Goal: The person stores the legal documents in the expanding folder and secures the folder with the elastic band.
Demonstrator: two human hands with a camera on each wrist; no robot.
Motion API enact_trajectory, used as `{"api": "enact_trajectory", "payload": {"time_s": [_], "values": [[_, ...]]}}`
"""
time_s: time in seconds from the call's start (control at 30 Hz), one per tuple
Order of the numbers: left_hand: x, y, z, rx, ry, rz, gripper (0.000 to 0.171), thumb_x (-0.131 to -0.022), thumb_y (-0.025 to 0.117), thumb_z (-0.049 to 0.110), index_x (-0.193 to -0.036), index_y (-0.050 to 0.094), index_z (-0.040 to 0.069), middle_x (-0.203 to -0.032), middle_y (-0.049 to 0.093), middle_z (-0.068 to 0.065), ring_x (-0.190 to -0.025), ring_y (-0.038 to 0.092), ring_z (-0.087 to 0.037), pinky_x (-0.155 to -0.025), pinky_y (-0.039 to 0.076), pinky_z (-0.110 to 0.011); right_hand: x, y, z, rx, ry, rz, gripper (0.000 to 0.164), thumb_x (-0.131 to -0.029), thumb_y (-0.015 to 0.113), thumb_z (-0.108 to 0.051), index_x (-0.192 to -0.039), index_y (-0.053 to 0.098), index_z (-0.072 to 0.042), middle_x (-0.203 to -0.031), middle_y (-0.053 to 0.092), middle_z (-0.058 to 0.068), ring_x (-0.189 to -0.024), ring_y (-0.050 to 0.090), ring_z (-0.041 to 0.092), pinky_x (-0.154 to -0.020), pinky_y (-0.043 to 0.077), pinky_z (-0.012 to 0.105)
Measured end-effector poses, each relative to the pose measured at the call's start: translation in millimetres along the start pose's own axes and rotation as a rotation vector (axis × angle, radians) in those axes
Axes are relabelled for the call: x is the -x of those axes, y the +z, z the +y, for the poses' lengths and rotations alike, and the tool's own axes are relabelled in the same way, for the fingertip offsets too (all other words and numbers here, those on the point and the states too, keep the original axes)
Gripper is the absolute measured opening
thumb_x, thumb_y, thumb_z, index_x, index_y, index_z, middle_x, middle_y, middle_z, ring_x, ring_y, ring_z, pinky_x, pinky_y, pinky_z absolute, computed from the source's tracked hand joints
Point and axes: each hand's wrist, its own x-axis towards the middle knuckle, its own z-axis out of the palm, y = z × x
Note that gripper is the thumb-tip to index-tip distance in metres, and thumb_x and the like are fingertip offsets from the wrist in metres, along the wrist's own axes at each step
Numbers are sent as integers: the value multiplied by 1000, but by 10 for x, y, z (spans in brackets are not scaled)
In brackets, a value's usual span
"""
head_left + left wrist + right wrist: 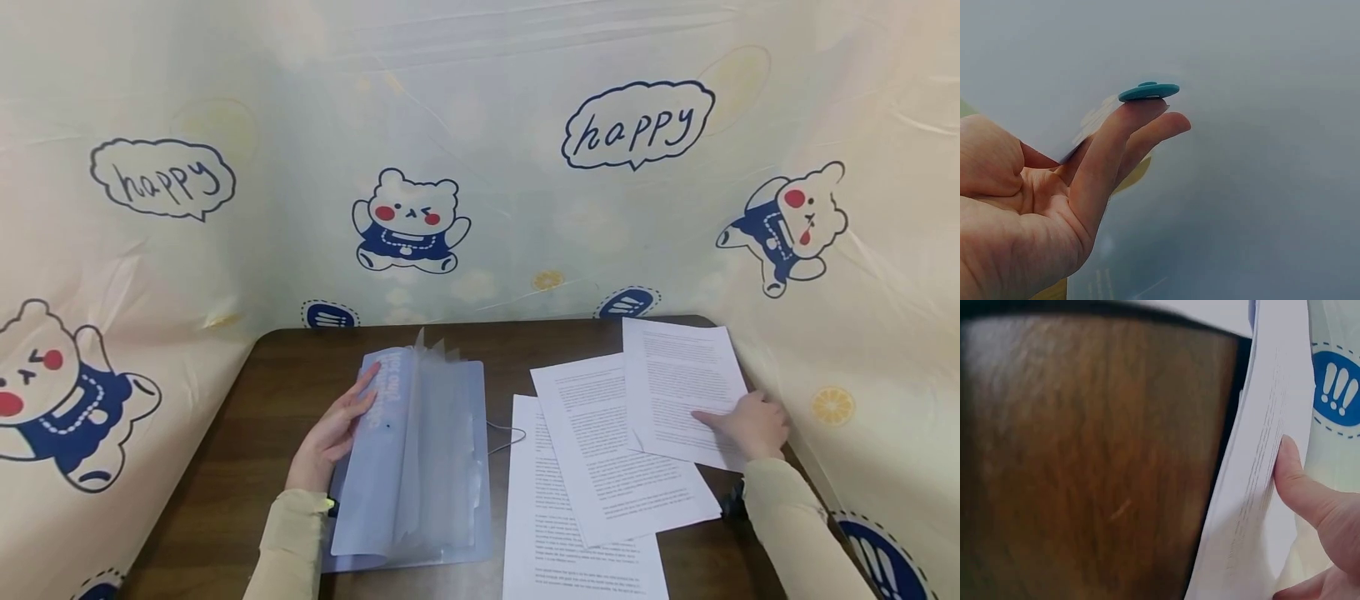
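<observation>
While the left hand (333,429) holds the front cover of a blue display folder (382,483), the folder stands partly open on the left half of the bench (247,450). Left grip: closed on the cover, its edge between thumb and fingers. Clear plastic sleeves (446,450) fan upward inside the folder. Left wrist view: a teal disc (1149,92) at a fingertip. A thin cord (524,433) loops out beyond the folder's right edge.

Right of the folder, three printed sheets overlap: the bottom sheet (543,525) nearest the folder, the middle sheet (600,442) lying askew over it, the top sheet (667,375) farthest right and overlapping the middle one. The right hand (753,425) is at the top sheet's right edge, thumb on the printed face. Right grip: cannot tell whether it pinches the paper. A dark band (733,502) is at the right wrist. Behind the bench hangs a pale sheet of fabric (510,208) printed with bears and "happy" bubbles.
</observation>
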Motion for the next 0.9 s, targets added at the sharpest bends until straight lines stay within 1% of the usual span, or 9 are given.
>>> {"api": "enact_trajectory", "payload": {"time_s": [0.07,0.2,0.33,0.5,0.63,0.7,0.77,0.83,0.9], "values": [[-1,1,0,-8,-2,7,68,-122,25,13,-176,-10,33,-129,69,4,-107,78,-9,-90,64,-22,-4,-6,27,-29,23,-31,113,-85,89,-47,-139,28,31,-131,42,56,-121,46,68,-105,44,77],[-6,10,3,-33,-11,32,67,-122,27,14,-177,-6,34,-133,66,6,-108,76,-8,-90,62,-20,-1,-21,58,-94,42,-76,114,-85,90,-46,-144,25,27,-133,44,54,-121,47,65,-110,36,78],[-10,21,5,-49,-19,48,68,-122,29,15,-177,-5,34,-135,64,7,-108,75,-7,-90,62,-20,11,-42,74,-99,34,-65,113,-84,91,-45,-144,26,26,-134,44,54,-122,46,65,-109,33,80],[-11,22,2,-66,-18,71,68,-122,30,16,-177,-4,33,-134,64,7,-107,74,-6,-90,62,-19,16,-71,106,-76,41,-63,113,-85,90,-47,-142,29,29,-135,40,54,-121,42,65,-105,36,79],[-6,28,5,-73,-28,106,68,-121,34,17,-178,1,36,-138,62,9,-108,74,-6,-90,61,-18,22,-89,107,-99,40,-84,111,-86,90,-44,-143,28,28,-135,40,54,-122,43,66,-109,33,81],[-3,35,8,-69,-33,116,68,-121,35,17,-178,3,37,-139,61,9,-108,74,-6,-90,61,-18,28,-103,91,-115,38,-87,107,-87,89,-40,-143,28,27,-136,42,53,-123,45,65,-111,31,82],[-1,42,10,-73,-32,117,68,-121,35,17,-178,3,37,-139,61,9,-109,74,-6,-89,61,-18,32,-113,84,-125,35,-89,104,-88,89,-36,-143,28,27,-135,43,53,-122,48,65,-111,33,81],[1,48,11,-75,-31,116,68,-121,35,17,-178,2,37,-139,62,9,-108,74,-5,-89,60,-17,34,-120,86,-139,41,-94,101,-89,88,-34,-142,28,27,-134,44,53,-119,50,64,-108,39,79],[1,55,11,-80,-31,116,68,-121,34,17,-178,2,37,-138,62,9,-108,74,-5,-89,60,-17,35,-129,95,-149,40,-95,95,-91,87,-31,-140,30,27,-131,46,52,-115,53,63,-102,46,76]]}}
